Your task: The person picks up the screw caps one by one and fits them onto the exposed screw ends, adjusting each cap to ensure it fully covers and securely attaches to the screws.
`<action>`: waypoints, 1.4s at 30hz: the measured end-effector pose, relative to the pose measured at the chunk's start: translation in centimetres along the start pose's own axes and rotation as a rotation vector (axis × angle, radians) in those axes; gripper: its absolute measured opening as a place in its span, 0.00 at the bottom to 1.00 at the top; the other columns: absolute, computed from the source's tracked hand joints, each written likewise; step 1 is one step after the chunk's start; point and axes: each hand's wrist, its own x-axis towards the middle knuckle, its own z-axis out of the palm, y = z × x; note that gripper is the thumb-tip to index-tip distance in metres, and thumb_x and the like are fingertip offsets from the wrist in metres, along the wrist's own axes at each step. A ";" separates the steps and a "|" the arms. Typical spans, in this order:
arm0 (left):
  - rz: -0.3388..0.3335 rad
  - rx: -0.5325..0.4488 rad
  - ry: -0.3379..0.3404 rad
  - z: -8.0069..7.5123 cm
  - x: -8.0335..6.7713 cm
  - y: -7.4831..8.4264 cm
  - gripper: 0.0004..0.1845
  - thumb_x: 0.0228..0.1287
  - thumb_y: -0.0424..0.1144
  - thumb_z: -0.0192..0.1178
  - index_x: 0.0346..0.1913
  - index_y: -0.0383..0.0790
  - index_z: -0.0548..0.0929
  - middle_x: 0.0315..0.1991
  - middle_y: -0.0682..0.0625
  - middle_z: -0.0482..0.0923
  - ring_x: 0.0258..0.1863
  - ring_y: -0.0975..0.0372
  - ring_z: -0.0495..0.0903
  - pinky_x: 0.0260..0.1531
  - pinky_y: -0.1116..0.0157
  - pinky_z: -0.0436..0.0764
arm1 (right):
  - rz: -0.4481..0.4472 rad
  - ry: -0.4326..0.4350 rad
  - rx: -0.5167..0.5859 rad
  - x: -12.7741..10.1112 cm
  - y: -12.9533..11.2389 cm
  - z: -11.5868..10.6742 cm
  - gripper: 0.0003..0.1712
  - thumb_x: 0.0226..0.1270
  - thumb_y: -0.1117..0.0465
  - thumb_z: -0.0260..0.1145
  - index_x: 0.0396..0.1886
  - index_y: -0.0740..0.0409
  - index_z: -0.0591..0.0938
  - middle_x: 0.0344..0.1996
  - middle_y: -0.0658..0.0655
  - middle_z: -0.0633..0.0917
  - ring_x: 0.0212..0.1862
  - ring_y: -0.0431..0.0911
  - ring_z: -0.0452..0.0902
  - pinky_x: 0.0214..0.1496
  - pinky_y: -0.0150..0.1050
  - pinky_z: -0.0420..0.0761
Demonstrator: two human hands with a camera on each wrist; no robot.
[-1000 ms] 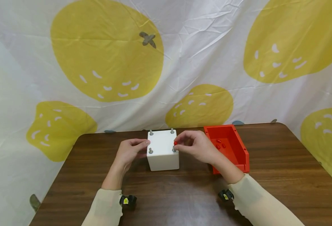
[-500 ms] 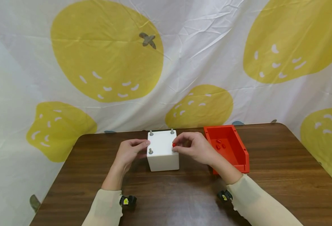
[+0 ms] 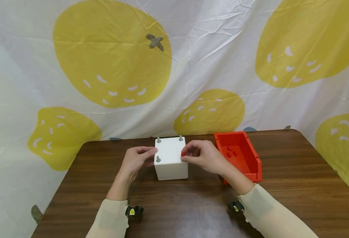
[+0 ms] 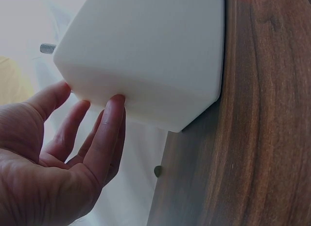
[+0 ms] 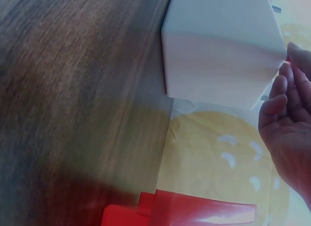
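Observation:
A white cube (image 3: 170, 163) with metal studs (image 3: 158, 139) at its top corners stands on the brown table (image 3: 174, 205). My right hand (image 3: 184, 154) pinches a small red nut (image 3: 182, 154) on the cube's front right corner, hiding that stud. My left hand (image 3: 152, 157) rests against the cube's left side. In the left wrist view its fingers (image 4: 109, 133) lie straight along the cube (image 4: 150, 56). The right wrist view shows the cube (image 5: 218, 46) from below, with the right hand's fingers (image 5: 286, 109) at its corner.
An open red bin (image 3: 256, 160) stands right of the cube, close behind my right wrist, with a few red nuts (image 3: 231, 153) inside. A white cloth with yellow fruit shapes (image 3: 112, 53) hangs behind the table's far edge.
My right hand has sunk slightly with the red nut, and the front right stud below it no longer shows. The left hand and cube have not moved.

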 end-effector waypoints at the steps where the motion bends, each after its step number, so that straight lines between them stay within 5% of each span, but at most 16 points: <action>1: 0.002 0.000 -0.001 0.0 0.0 0.0 0.17 0.71 0.39 0.73 0.55 0.29 0.89 0.54 0.37 0.86 0.48 0.50 0.87 0.47 0.52 0.91 | -0.001 -0.001 0.000 0.0 0.0 0.0 0.09 0.64 0.60 0.82 0.42 0.49 0.90 0.33 0.46 0.87 0.35 0.47 0.81 0.36 0.37 0.86; 42: -0.009 0.002 0.005 0.0 0.0 0.1 0.18 0.70 0.39 0.74 0.55 0.30 0.89 0.54 0.38 0.86 0.50 0.48 0.87 0.52 0.47 0.89 | 0.047 0.000 0.038 -0.5 0.7 0.3 0.11 0.63 0.58 0.83 0.42 0.49 0.90 0.34 0.48 0.88 0.37 0.48 0.82 0.39 0.41 0.87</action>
